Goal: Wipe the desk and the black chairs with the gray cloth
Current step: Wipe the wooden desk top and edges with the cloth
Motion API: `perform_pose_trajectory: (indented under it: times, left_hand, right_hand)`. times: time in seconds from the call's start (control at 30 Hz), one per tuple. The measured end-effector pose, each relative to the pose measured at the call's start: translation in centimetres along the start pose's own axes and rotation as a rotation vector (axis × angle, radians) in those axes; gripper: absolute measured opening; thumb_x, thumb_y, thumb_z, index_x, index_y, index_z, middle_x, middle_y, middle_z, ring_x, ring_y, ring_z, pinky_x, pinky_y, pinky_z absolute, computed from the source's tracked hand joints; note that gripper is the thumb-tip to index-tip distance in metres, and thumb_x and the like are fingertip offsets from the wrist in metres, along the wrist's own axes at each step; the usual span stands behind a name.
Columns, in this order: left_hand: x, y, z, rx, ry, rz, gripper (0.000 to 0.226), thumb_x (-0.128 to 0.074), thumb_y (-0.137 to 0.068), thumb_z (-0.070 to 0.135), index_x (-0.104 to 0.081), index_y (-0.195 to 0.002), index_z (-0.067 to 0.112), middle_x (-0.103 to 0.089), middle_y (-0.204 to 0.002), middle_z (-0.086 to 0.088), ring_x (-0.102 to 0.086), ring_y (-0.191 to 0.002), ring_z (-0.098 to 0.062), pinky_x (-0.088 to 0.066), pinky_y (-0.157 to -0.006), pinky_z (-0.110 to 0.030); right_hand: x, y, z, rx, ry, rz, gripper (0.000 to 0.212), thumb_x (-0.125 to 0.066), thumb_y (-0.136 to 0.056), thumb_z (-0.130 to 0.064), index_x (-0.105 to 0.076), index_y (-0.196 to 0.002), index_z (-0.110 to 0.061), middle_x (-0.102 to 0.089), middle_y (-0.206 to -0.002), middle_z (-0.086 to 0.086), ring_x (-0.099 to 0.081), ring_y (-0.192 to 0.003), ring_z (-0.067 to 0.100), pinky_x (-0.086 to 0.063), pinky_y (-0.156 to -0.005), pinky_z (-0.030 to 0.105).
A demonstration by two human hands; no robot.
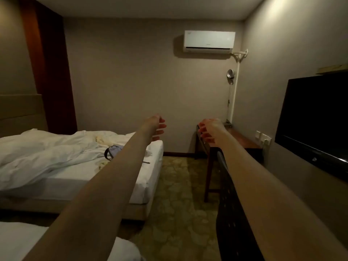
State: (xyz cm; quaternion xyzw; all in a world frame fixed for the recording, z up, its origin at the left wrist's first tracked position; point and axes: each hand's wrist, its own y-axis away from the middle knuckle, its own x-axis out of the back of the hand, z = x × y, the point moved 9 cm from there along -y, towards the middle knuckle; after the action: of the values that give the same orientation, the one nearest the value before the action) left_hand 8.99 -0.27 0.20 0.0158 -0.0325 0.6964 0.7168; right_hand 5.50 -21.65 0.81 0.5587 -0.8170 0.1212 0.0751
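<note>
Both my arms stretch straight out in front of me at chest height. My left hand [157, 127] hangs in the air above the far corner of the bed, fingers apart and empty. My right hand [210, 129] is level with it, fingers spread, holding nothing, in front of the wooden desk [243, 140] against the right wall. A black perforated chair back [233, 213] stands under my right forearm, and a second dark chair [202, 142] is at the desk's far end, partly hidden by my right hand. I see no gray cloth.
A bed with rumpled white sheets [56, 157] and a small bag [113, 150] fills the left. A second bed corner [22, 240] is at the bottom left. A dark TV [316, 117] hangs on the right wall. Patterned carpet [178, 194] runs between the beds and the desk.
</note>
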Motion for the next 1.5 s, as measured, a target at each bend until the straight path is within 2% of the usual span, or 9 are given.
perform_pose_trajectory:
  times: [0.2, 0.4, 0.53, 0.77, 0.87, 1.03, 1.13, 1.37, 1.5]
  left_hand:
    - [-1.0, -5.4, -1.2, 0.016, 0.005, 0.0, 0.025, -0.037, -0.096, 0.024, -0.049, -0.075, 0.019, -0.056, -0.078, 0.006, -0.049, -0.069, -0.01, -0.036, -0.063, -0.025]
    - [-0.5, -14.1, -1.3, -0.011, -0.01, -0.018, 0.026, -0.035, -0.098, 0.023, -0.049, -0.076, 0.019, -0.056, -0.08, 0.005, -0.049, -0.07, -0.011, -0.036, -0.06, -0.025]
    - [0.2, -20.8, -1.2, -0.01, -0.006, -0.009, 0.025, -0.035, -0.097, 0.023, -0.049, -0.076, 0.019, -0.056, -0.078, 0.006, -0.049, -0.068, -0.01, -0.035, -0.06, -0.024]
    - [-1.6, -32.2, -1.8, -0.024, -0.017, -0.061, 0.028, -0.034, -0.099, 0.024, -0.051, -0.078, 0.019, -0.057, -0.082, 0.003, -0.05, -0.072, -0.012, -0.037, -0.065, -0.026]
    - [-2.6, -36.2, -2.4, -0.009, -0.008, -0.057, 0.027, -0.034, -0.099, 0.025, -0.05, -0.078, 0.018, -0.056, -0.081, 0.003, -0.051, -0.075, -0.014, -0.037, -0.074, -0.03]
    - [-4.9, -43.4, -2.2, -0.001, -0.008, -0.054, 0.026, -0.037, -0.097, 0.025, -0.051, -0.077, 0.018, -0.057, -0.08, 0.003, -0.05, -0.071, -0.012, -0.038, -0.066, -0.027]
    - [-6.9, -48.5, -2.4, 0.006, -0.003, -0.044, 0.026, -0.037, -0.097, 0.026, -0.052, -0.077, 0.019, -0.058, -0.087, 0.002, -0.051, -0.072, -0.012, -0.037, -0.062, -0.026]
    - [-11.1, -58.3, -2.2, 0.009, -0.022, -0.034, 0.026, -0.036, -0.098, 0.025, -0.052, -0.079, 0.018, -0.058, -0.102, -0.003, -0.052, -0.093, -0.02, -0.038, -0.079, -0.032]
    - [-12.4, -64.1, -4.2, 0.061, -0.026, -0.028, 0.025, -0.037, -0.097, 0.024, -0.052, -0.078, 0.018, -0.059, -0.102, -0.003, -0.054, -0.089, -0.019, -0.038, -0.079, -0.032]
  right_hand:
    - [-2.0, -6.1, 2.4, -0.032, 0.012, 0.004, 0.026, -0.043, -0.097, -0.021, -0.057, -0.077, -0.012, -0.057, -0.075, 0.005, -0.05, -0.057, 0.016, -0.036, -0.048, 0.025]
    - [-4.8, -13.3, 1.7, -0.02, 0.011, 0.027, 0.026, -0.041, -0.099, -0.021, -0.056, -0.079, -0.013, -0.058, -0.076, 0.004, -0.053, -0.061, 0.015, -0.042, -0.053, 0.025]
    - [-7.6, -19.5, 1.7, -0.033, -0.019, 0.035, 0.026, -0.043, -0.097, -0.021, -0.058, -0.079, -0.012, -0.057, -0.073, 0.005, -0.051, -0.058, 0.016, -0.037, -0.047, 0.026]
    - [-10.5, -29.8, 3.9, -0.035, -0.037, 0.036, 0.029, -0.04, -0.097, -0.02, -0.056, -0.075, -0.011, -0.056, -0.071, 0.006, -0.05, -0.056, 0.017, -0.036, -0.048, 0.024]
    - [-11.3, -33.6, 4.8, -0.056, -0.009, 0.017, 0.028, -0.039, -0.098, -0.02, -0.057, -0.078, -0.012, -0.057, -0.074, 0.004, -0.051, -0.06, 0.016, -0.04, -0.052, 0.024]
    - [-11.6, -41.3, 5.2, -0.06, -0.034, 0.016, 0.028, -0.039, -0.097, -0.017, -0.056, -0.077, -0.01, -0.056, -0.073, 0.006, -0.05, -0.057, 0.016, -0.039, -0.051, 0.025]
    - [-11.6, -47.0, 5.8, -0.064, -0.029, 0.005, 0.026, -0.04, -0.095, -0.016, -0.057, -0.075, -0.01, -0.056, -0.07, 0.007, -0.049, -0.053, 0.017, -0.038, -0.047, 0.024]
    - [-10.5, -59.5, 8.1, -0.071, 0.015, 0.006, 0.025, -0.043, -0.095, -0.019, -0.06, -0.078, -0.011, -0.059, -0.074, 0.007, -0.054, -0.058, 0.018, -0.043, -0.051, 0.026]
    - [-11.6, -65.0, 10.0, -0.099, 0.014, -0.016, 0.025, -0.042, -0.095, -0.019, -0.059, -0.079, -0.011, -0.058, -0.074, 0.007, -0.053, -0.058, 0.018, -0.043, -0.05, 0.026]
